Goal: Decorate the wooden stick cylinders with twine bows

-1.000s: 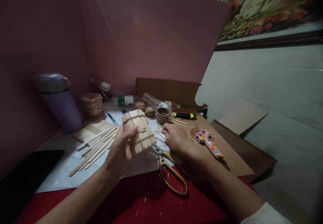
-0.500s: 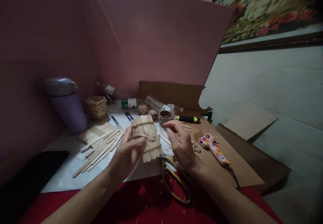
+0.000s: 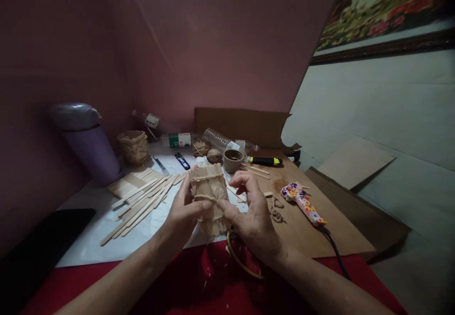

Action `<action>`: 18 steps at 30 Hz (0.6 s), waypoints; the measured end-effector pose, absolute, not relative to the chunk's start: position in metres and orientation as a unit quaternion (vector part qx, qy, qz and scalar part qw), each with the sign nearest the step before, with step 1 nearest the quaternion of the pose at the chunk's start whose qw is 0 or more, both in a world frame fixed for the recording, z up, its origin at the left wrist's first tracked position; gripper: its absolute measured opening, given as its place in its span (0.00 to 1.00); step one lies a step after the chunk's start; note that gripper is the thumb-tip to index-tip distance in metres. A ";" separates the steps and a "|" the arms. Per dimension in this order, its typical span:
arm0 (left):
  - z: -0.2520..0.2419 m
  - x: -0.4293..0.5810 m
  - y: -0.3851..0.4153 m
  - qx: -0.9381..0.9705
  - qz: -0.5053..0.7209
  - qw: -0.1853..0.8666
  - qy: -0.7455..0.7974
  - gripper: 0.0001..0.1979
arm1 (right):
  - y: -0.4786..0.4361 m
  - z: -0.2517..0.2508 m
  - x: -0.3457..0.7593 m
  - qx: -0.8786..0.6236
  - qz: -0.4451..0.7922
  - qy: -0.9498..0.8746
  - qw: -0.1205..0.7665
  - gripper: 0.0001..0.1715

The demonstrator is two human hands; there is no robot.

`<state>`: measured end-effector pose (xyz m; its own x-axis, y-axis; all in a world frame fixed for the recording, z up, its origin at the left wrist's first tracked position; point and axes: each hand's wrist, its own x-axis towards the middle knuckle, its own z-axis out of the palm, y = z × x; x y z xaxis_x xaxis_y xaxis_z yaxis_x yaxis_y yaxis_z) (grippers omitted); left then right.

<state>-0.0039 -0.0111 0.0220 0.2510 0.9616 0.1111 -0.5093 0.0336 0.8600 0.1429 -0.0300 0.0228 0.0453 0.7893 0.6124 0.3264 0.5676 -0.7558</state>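
A small cup-like holder made of popsicle sticks [image 3: 208,187], bound with twine and a little bow, is held upright above the table between both hands. My left hand [image 3: 183,215] wraps its left side, thumb across the front. My right hand [image 3: 250,215] pinches at the twine bow on the front of the holder with thumb and forefinger. Yellow-handled scissors [image 3: 241,263] lie under my right wrist, mostly hidden.
Loose popsicle sticks [image 3: 142,206] lie left on white paper. A floral glue gun [image 3: 302,203] rests on brown cardboard [image 3: 320,234] at right. Behind stand a purple flask [image 3: 85,142], a woven basket [image 3: 134,147], twine balls [image 3: 208,153], a tape roll [image 3: 233,160] and a yellow cutter [image 3: 265,161].
My right hand has lifted off the table and come to the front of the stick holder. My left hand has turned the holder upright and brought it closer.
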 end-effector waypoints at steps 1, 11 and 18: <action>0.022 -0.003 -0.011 0.420 0.554 0.667 0.267 0.40 | -0.030 0.022 0.143 -0.425 0.200 -0.660 0.586 0.14; 0.018 -0.001 -0.010 0.413 0.563 0.660 0.276 0.47 | -0.029 0.022 0.142 -0.455 0.230 -0.650 0.563 0.15; 0.023 0.000 -0.012 0.442 0.538 0.669 0.261 0.36 | -0.031 0.023 0.147 -0.421 0.314 -0.625 0.577 0.13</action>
